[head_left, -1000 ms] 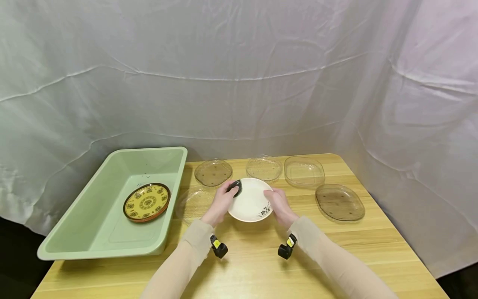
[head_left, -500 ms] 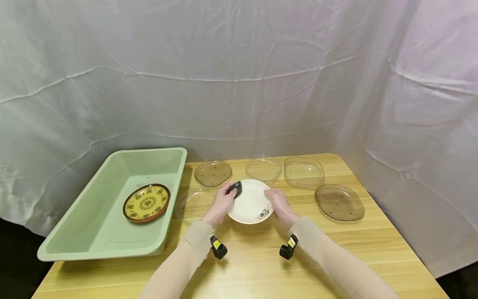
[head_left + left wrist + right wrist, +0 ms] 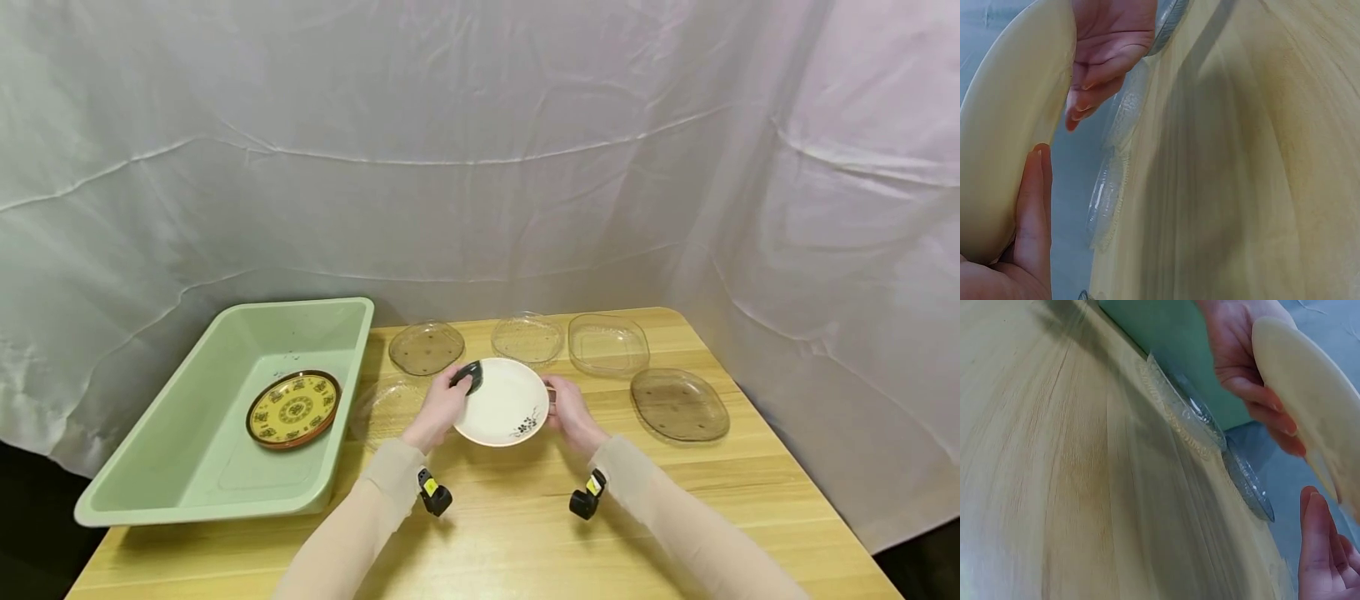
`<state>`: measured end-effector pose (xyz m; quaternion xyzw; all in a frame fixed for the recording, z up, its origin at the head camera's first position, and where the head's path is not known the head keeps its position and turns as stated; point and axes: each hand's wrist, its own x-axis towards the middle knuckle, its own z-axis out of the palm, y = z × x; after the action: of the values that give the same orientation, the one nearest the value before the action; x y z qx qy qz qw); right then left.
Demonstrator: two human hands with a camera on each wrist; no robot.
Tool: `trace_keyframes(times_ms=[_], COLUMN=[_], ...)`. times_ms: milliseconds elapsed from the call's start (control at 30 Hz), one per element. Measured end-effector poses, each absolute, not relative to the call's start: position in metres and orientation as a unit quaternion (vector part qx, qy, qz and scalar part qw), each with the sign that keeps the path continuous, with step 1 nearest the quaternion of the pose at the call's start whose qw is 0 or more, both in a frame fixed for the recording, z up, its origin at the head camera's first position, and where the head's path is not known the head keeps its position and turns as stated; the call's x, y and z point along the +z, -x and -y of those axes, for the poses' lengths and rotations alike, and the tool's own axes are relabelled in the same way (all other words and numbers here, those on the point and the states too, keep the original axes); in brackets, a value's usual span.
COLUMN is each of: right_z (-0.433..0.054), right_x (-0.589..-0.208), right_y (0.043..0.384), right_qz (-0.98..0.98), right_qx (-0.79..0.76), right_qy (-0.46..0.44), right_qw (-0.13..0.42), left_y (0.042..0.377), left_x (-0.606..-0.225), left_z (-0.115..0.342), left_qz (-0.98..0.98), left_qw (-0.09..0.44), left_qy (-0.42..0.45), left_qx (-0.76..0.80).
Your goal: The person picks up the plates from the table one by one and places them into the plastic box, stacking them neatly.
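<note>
A white plate [image 3: 504, 404] with a black patch at its upper left and dark flower sprigs at its lower right is held up over the table, tilted toward me. My left hand [image 3: 441, 408] grips its left rim, thumb on the black patch and fingers underneath. At the opposite rim is my right hand [image 3: 572, 414], its fingers extended beside and behind the edge. The right wrist view shows that hand's straight fingers [image 3: 1317, 531] near the plate's pale underside [image 3: 1304, 381]. In the left wrist view, my left fingers [image 3: 1034, 215] lie along the underside.
A green basin [image 3: 225, 492] stands at the left, with a yellow patterned plate [image 3: 294, 408] inside. Clear glass dishes [image 3: 528, 337] and brown-tinted ones [image 3: 681, 406] lie along the back and right of the wooden table [image 3: 510, 533]. Grey cloth [image 3: 480, 217] hangs behind.
My right thumb has come off the plate's face, and the right hand has shifted slightly outward. The left hand keeps its grip, moving a little left with the plate.
</note>
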<state>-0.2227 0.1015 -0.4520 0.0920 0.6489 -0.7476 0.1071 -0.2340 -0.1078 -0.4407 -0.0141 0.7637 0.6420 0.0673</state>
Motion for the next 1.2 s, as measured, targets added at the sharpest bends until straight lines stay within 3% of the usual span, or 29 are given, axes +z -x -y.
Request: trace_keyframes(times_ms=[667,1200], right_z=[-0.11,-0.086], right_x=[-0.445,-0.433], right_y=[0.231,0.222], right_qz=[-0.65,-0.735], right_qx=[-0.749,-0.677], right_qy=[-0.061,0.026], right_qw=[0.113,0.026], left_y=[0.246,0.253], left_x=[-0.4,-0.354], left_z=[0.125,0.173], left_qz=[-0.772,-0.797], left_qw=[0.018,-0.001], left_qy=[0.004,0.012], left_qx=[0.635,0.603])
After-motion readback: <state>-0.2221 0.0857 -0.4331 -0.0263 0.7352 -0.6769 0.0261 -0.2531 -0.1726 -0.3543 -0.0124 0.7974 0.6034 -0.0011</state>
